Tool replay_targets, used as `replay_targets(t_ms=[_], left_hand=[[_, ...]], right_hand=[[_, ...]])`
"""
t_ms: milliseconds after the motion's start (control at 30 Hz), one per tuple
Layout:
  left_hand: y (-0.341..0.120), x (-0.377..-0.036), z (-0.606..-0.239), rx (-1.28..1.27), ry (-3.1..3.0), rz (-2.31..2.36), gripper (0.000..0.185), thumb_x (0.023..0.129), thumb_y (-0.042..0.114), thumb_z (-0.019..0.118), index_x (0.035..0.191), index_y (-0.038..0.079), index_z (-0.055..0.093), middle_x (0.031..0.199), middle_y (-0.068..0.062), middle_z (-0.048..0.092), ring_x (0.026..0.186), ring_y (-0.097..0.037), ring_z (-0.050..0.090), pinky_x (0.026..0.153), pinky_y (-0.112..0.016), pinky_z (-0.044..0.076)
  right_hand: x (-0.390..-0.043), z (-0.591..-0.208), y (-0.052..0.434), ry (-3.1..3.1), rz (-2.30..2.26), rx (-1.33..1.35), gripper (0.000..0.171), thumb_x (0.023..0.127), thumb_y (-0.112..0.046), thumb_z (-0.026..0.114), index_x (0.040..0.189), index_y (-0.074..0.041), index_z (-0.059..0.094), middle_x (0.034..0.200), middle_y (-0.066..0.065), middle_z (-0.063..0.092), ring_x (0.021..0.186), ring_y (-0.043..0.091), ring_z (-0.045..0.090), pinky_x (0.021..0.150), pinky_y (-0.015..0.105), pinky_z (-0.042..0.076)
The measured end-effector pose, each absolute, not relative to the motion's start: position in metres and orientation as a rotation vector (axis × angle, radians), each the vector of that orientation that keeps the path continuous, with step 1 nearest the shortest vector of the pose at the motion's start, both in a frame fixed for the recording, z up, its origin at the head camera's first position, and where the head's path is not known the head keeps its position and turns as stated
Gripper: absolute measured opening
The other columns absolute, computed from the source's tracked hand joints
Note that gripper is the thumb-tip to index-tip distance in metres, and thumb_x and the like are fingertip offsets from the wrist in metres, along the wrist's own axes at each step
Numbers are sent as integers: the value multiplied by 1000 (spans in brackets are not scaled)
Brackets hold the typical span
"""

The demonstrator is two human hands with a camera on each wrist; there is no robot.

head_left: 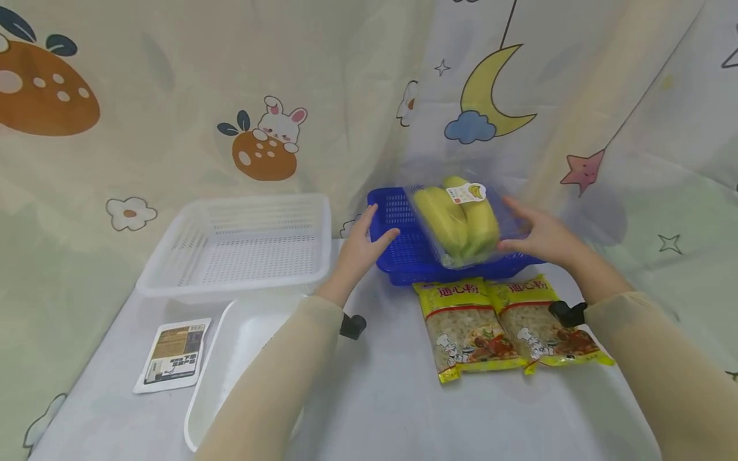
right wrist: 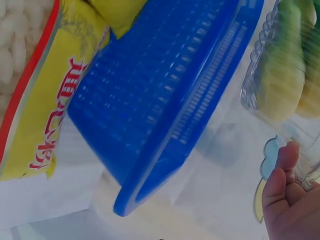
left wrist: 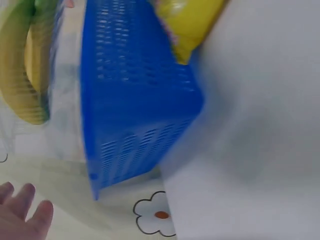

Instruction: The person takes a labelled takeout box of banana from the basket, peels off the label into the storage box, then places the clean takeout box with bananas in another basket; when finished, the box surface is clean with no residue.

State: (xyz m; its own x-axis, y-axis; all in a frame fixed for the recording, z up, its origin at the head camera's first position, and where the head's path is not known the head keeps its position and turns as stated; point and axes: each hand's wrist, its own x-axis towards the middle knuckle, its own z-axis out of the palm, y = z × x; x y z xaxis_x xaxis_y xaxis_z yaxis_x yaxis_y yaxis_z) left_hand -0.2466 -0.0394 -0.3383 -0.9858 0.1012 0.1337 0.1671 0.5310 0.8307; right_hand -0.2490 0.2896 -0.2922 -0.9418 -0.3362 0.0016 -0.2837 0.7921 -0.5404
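Observation:
A clear plastic box of bananas (head_left: 455,221), with a white label on top, is held tilted above the blue basket (head_left: 400,246). My right hand (head_left: 544,237) grips the box's right edge; in the right wrist view the fingers (right wrist: 287,156) are bent at its rim. My left hand (head_left: 359,253) is beside the basket's left end, fingers spread and thumb out, apart from the box. The left wrist view has the bananas (left wrist: 15,65) beyond the basket's rim, with a gap to the left fingertips (left wrist: 44,210).
Two yellow bags of pasta (head_left: 473,333) lie in front of the blue basket, touching or close to its front. At left stand a white basket (head_left: 155,282) and a white tray (head_left: 230,346). A flat white packet (head_left: 175,355) lies beside the tray. A printed curtain (head_left: 357,96) hangs behind.

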Motion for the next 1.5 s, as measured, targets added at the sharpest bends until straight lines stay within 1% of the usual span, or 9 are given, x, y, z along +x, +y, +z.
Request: replay_targets(t_ms=[233, 533, 633, 767, 900, 1067, 1167, 1300, 1500], left_hand=[[-41, -262, -319, -308, -2598, -1784, 85, 82, 47, 61, 147, 27, 11, 154, 3, 10, 139, -20, 22, 110, -43, 28], [-44, -269, -309, -387, -2667, -1694, 92, 79, 48, 63, 146, 30, 4, 154, 7, 0, 141, -20, 8, 114, -44, 15], [-46, -269, -310, -398, -2684, -1694, 92, 79, 48, 64, 146, 31, 3, 154, 8, 0, 141, -21, 11, 113, -46, 18], [-50, -265, -312, -432, -2715, -1687, 91, 79, 45, 65, 147, 29, 6, 154, 6, 9, 138, -26, 23, 108, -48, 28], [-53, -257, -314, -456, -2770, -1621, 89, 79, 46, 65, 147, 26, 10, 151, 3, 21, 134, -25, 32, 103, -48, 36], [-59, -242, -312, -482, -2777, -1573, 89, 78, 47, 66, 146, 27, 12, 150, 2, 24, 133, -25, 33, 103, -49, 36], [-67, -228, -310, -461, -2746, -1580, 85, 78, 47, 66, 145, 29, 17, 149, 3, 27, 131, -22, 37, 105, -46, 34], [-77, -206, -306, -402, -2666, -1628, 77, 79, 41, 67, 142, 25, 26, 146, 2, 32, 127, -20, 43, 105, -41, 36], [-89, -169, -300, -260, -2581, -1740, 70, 77, 31, 72, 134, 15, 34, 138, -2, 40, 119, -21, 46, 98, -40, 43]], right_hand=[[-238, -289, 279, 2866, -882, -594, 93, 77, -31, 72, 147, -23, 11, 146, 22, 25, 115, 47, 43, 89, 63, 38], [-228, -291, 269, 2873, -834, -701, 97, 71, -36, 75, 146, -21, 16, 144, 22, 29, 112, 44, 47, 87, 61, 41], [-223, -292, 266, 2862, -813, -733, 97, 70, -38, 75, 146, -19, 17, 142, 22, 31, 105, 38, 49, 83, 54, 45], [-215, -294, 264, 2858, -774, -757, 99, 69, -42, 75, 146, -22, 17, 138, 20, 37, 97, 26, 46, 73, 41, 44], [-210, -295, 264, 2836, -769, -756, 99, 68, -40, 76, 146, -24, 17, 138, 19, 37, 95, 25, 46, 66, 38, 46], [-204, -294, 265, 2792, -825, -788, 101, 69, -35, 77, 147, -25, 13, 145, 19, 29, 103, 33, 50, 60, 35, 52], [-199, -291, 265, 2794, -873, -800, 103, 70, -33, 76, 147, -24, 8, 144, 20, 30, 106, 35, 53, 64, 31, 53], [-195, -287, 263, 2790, -951, -790, 102, 73, -28, 76, 147, -22, 6, 141, 21, 34, 104, 32, 54, 61, 24, 52], [-191, -289, 261, 2656, -1147, -789, 87, 78, -20, 71, 145, -15, 17, 140, 17, 34, 99, 16, 54, 56, 30, 52]])
